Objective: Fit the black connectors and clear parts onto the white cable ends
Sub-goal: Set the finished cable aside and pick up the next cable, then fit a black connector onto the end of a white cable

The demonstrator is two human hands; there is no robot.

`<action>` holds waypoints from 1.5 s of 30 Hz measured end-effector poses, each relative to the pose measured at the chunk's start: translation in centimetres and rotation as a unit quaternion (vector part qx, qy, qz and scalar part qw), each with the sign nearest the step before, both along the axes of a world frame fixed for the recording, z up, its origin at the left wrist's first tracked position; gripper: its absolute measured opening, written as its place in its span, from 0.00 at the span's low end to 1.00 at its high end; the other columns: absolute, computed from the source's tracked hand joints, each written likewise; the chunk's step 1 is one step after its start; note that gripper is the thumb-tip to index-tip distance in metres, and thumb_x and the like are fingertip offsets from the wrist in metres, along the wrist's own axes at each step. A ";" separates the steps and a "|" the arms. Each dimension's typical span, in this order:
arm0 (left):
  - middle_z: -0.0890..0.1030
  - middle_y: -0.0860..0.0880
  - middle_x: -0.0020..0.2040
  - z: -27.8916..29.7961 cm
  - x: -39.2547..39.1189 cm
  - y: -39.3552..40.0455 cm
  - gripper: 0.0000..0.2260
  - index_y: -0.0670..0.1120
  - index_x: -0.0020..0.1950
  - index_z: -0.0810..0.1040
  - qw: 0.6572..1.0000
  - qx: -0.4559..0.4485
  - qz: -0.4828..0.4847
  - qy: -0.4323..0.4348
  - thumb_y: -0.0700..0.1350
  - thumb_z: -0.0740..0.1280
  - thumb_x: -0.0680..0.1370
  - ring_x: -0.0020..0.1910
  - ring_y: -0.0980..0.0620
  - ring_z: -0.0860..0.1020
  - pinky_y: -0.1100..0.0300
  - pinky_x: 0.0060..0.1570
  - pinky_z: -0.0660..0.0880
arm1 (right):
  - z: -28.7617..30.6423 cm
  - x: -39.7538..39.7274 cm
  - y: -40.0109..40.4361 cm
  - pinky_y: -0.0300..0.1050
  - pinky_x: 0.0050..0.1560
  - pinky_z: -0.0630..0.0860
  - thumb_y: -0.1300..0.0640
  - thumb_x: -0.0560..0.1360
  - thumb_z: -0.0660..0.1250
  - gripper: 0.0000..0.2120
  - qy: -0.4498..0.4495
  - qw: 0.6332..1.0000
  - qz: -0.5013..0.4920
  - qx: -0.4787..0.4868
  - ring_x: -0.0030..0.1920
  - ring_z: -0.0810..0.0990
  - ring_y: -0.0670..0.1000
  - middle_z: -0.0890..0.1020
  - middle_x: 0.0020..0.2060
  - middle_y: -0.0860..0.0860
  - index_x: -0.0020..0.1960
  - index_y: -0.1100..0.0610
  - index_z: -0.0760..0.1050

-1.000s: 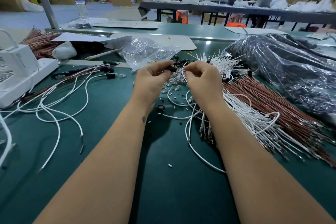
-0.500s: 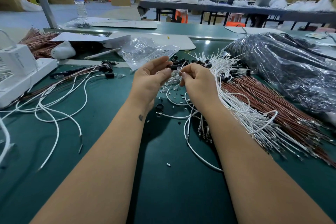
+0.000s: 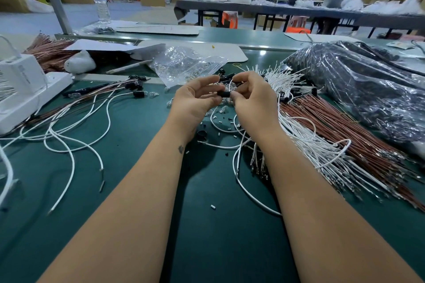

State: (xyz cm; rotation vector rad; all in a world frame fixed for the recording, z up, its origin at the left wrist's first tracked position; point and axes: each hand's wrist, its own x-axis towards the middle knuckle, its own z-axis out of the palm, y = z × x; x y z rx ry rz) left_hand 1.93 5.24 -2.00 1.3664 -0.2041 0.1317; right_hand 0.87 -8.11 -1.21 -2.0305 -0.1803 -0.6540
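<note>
A small black connector is pinched between the left hand and right hand, raised above the table, likely for threading a white cable. Loose white cables lie just right of the hands.

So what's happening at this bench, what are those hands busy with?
A person is assembling cable ends at a green workbench. The left hand and right hand together pinch a small black connector between their fingertips, with a white cable looping up behind it. A heap of white cables and brown wires lies to the right, a clear bag of parts just beyond the hands, and a few finished cables lie to the left.
</note>
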 end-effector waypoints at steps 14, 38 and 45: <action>0.84 0.45 0.43 0.0 0.0 0.0 0.11 0.42 0.53 0.79 0.995 0.070 0.062 -0.020 0.30 0.67 0.75 0.38 0.59 0.81 0.69 0.43 0.77 | 0.1 -0.1 0.4 0.40 0.47 0.68 0.64 0.76 0.65 0.08 0.020 0.985 -0.007 -0.173 0.49 0.77 0.52 0.80 0.50 0.54 0.54 0.58 0.79; 0.76 0.46 0.61 0.2 0.2 2.5 0.08 0.49 0.55 0.78 0.821 0.347 0.447 0.076 0.46 0.61 0.80 0.63 0.43 0.66 0.50 0.58 0.64 | 1.0 -1.0 -1.2 0.38 0.26 0.54 0.71 0.72 0.60 0.13 0.024 0.902 -0.246 -0.354 0.25 0.62 0.47 0.66 0.27 0.48 0.48 0.55 0.64; 0.77 0.56 0.61 0.1 -0.6 -0.9 0.24 0.56 0.60 0.76 0.787 0.493 0.307 -0.209 0.33 0.59 0.71 0.67 0.51 0.65 0.43 0.66 0.51 | 0.7 -0.9 0.3 0.41 0.28 0.56 0.66 0.78 0.59 0.09 -0.024 0.932 -0.128 -0.337 0.36 0.72 0.54 0.80 0.43 0.53 0.57 0.57 0.70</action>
